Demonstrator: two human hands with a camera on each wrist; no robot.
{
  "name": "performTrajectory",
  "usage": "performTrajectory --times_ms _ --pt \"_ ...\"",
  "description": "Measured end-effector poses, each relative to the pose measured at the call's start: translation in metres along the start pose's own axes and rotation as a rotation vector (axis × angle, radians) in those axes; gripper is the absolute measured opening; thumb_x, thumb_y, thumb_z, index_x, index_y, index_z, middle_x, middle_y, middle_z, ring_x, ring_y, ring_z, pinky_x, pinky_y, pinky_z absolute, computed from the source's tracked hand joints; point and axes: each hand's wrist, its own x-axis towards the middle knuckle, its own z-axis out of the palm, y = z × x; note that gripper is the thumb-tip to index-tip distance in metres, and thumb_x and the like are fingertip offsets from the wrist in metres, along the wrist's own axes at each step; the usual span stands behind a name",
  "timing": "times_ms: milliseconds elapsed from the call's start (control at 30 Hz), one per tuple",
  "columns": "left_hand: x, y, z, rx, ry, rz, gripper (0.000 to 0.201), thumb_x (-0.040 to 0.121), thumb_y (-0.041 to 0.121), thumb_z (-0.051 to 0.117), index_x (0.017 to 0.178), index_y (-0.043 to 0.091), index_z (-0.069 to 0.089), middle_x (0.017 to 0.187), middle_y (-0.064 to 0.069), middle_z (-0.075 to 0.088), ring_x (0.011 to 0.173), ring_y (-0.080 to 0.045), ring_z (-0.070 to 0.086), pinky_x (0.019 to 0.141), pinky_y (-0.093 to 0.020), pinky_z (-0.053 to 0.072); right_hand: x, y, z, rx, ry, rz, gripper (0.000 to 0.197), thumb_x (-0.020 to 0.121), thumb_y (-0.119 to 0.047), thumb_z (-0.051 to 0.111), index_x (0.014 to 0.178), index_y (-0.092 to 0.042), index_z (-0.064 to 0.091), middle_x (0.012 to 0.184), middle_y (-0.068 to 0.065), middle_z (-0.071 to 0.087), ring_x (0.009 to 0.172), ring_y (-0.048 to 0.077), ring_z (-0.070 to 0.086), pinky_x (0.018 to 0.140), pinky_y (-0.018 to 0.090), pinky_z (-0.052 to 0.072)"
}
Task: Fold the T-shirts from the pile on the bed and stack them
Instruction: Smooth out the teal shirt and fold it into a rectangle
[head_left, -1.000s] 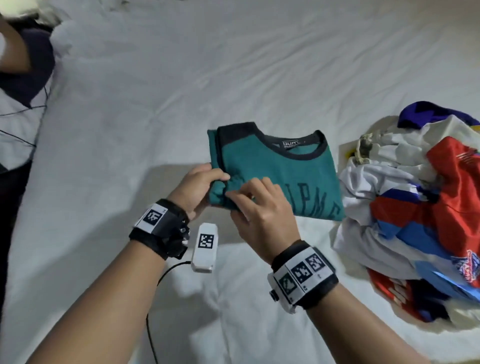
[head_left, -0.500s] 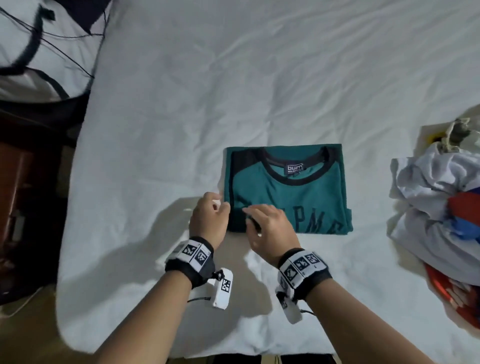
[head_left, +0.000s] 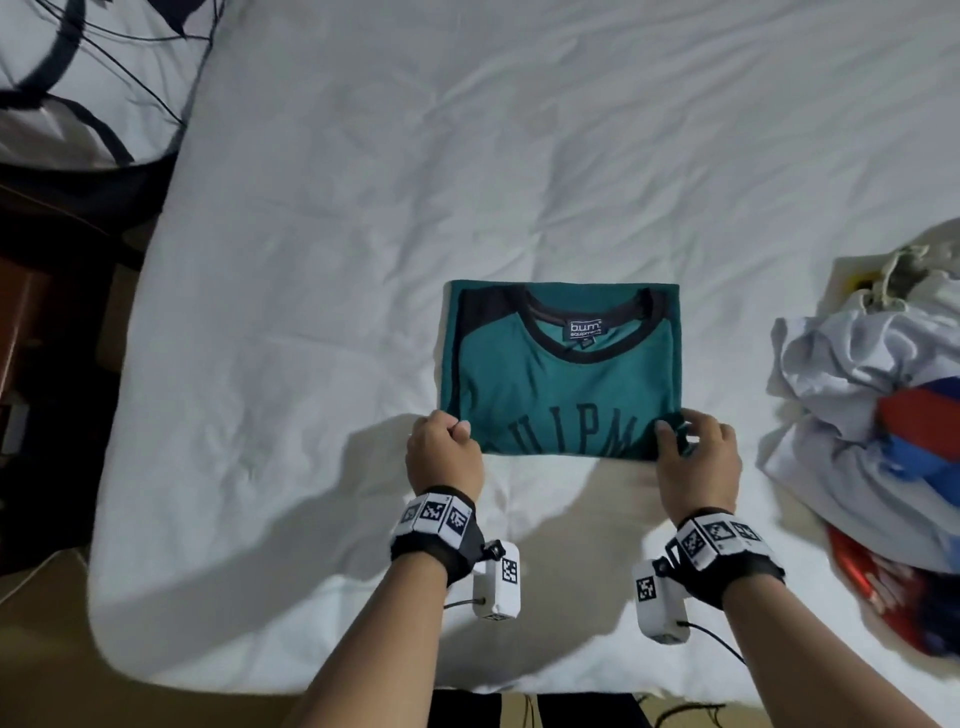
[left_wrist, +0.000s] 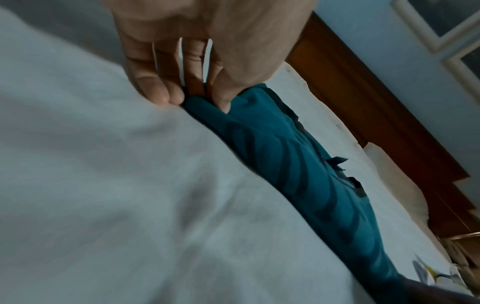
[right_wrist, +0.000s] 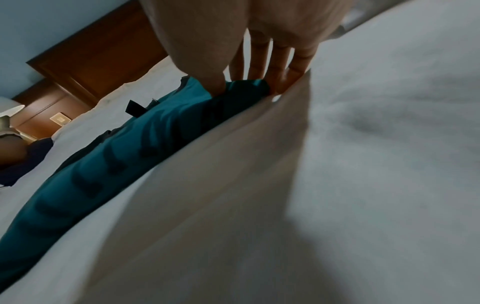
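A folded teal T-shirt with a black collar and dark lettering lies flat on the white bed, collar away from me. My left hand pinches its near left corner, thumb on top and fingers under the fold, as the left wrist view shows on the teal T-shirt. At the near right corner my right hand pinches the same way, and the right wrist view has its thumb pressed onto the teal T-shirt. The pile of unfolded shirts, white, red and blue, sits to the right.
The bed's left edge drops to a dark floor with wooden furniture. A white pillow with black lines is at the top left. A wooden headboard stands behind the bed. The bed's near edge is close to my body.
My right hand slid from the shirt's near left corner to its near right corner. The left hand stayed at the left corner. The shirt now lies squarer and flatter on the bed.
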Motion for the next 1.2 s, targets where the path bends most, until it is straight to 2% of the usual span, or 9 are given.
performTrajectory --times_ms 167,267,433,667,833,933,1033,1100,1200 --pt "0.0 0.007 -0.017 -0.281 0.09 -0.007 0.011 0.095 0.009 0.065 0.084 0.009 0.064 0.076 0.0 0.064 0.078 -0.028 0.062 0.072 -0.033 0.049 0.007 -0.005 -0.006 0.002 0.033 -0.055 0.014 0.099 -0.024 0.061 0.104 -0.015 0.071 0.099 0.005 0.065 0.096 0.029 0.058 0.084 0.034 0.045" --pt "-0.007 0.003 -0.014 -0.31 0.169 0.028 0.002 0.094 0.009 0.065 0.093 0.008 0.067 0.096 -0.009 0.067 0.087 -0.027 0.064 0.078 -0.028 0.046 0.007 -0.009 -0.008 0.002 0.025 -0.023 0.017 0.101 -0.029 0.057 0.106 -0.02 0.07 0.099 0.008 0.066 0.093 0.027 0.058 0.083 0.03 0.043" --pt "-0.013 0.001 0.0 -0.171 0.054 -0.086 0.04 0.091 0.035 0.073 0.115 0.003 0.068 0.117 -0.014 0.062 0.106 -0.033 0.06 0.096 -0.04 0.048 0.004 -0.011 -0.006 -0.026 -0.031 0.016 0.028 0.094 -0.051 0.062 0.103 -0.025 0.07 0.091 0.005 0.069 0.09 0.027 0.063 0.082 0.037 0.053" --pt "-0.003 0.009 0.008 -0.09 0.127 -0.033 0.009 0.092 0.006 0.068 0.087 0.0 0.073 0.095 -0.021 0.067 0.091 -0.041 0.06 0.077 -0.039 0.042 0.009 -0.023 -0.005 0.045 -0.06 0.069 0.026 0.098 -0.038 0.063 0.102 -0.012 0.069 0.091 0.008 0.072 0.089 0.032 0.062 0.076 0.033 0.045" --pt "-0.006 0.015 -0.013 -0.225 0.266 0.064 0.01 0.09 0.008 0.072 0.082 0.007 0.077 0.078 -0.009 0.074 0.071 -0.024 0.06 0.068 -0.025 0.041 0.007 -0.03 -0.008 0.302 0.071 0.085 0.016 0.097 -0.031 0.065 0.096 -0.015 0.065 0.08 0.0 0.069 0.082 0.024 0.066 0.077 0.032 0.052" --pt "-0.004 0.013 -0.013 -0.395 0.224 -0.076 0.011 0.09 0.014 0.073 0.079 0.014 0.073 0.072 0.002 0.07 0.072 -0.02 0.063 0.071 -0.025 0.051 0.01 -0.026 -0.008 0.418 0.064 0.132 0.013 0.099 -0.03 0.063 0.098 -0.016 0.063 0.087 0.006 0.073 0.082 0.024 0.069 0.077 0.034 0.055" --pt "0.005 0.004 -0.005 -0.419 0.088 -0.27 0.012 0.089 0.015 0.075 0.078 0.018 0.072 0.077 0.002 0.07 0.085 -0.027 0.069 0.085 -0.034 0.056 0.016 -0.017 -0.003 0.2 -0.066 0.221 0.016 0.1 -0.03 0.059 0.104 -0.017 0.066 0.104 0.01 0.073 0.103 0.034 0.064 0.094 0.042 0.049" --pt "0.009 0.007 -0.004 -0.29 0.042 -0.229 0.005 0.09 0.012 0.072 0.09 0.009 0.076 0.084 -0.005 0.073 0.093 -0.032 0.069 0.084 -0.03 0.051 0.019 -0.019 -0.002 -0.049 -0.105 0.23 0.02 0.098 -0.029 0.056 0.113 -0.02 0.067 0.116 0.01 0.066 0.119 0.035 0.051 0.105 0.047 0.034" --pt "0.015 0.025 -0.002 -0.108 0.023 -0.136 0.022 0.093 0.011 0.057 0.107 0.012 0.074 0.108 -0.01 0.073 0.1 -0.034 0.064 0.085 -0.032 0.047 0.026 -0.028 -0.001 -0.118 -0.111 0.179 0.03 0.095 -0.027 0.051 0.12 -0.022 0.065 0.125 0.009 0.058 0.124 0.031 0.041 0.107 0.047 0.023"
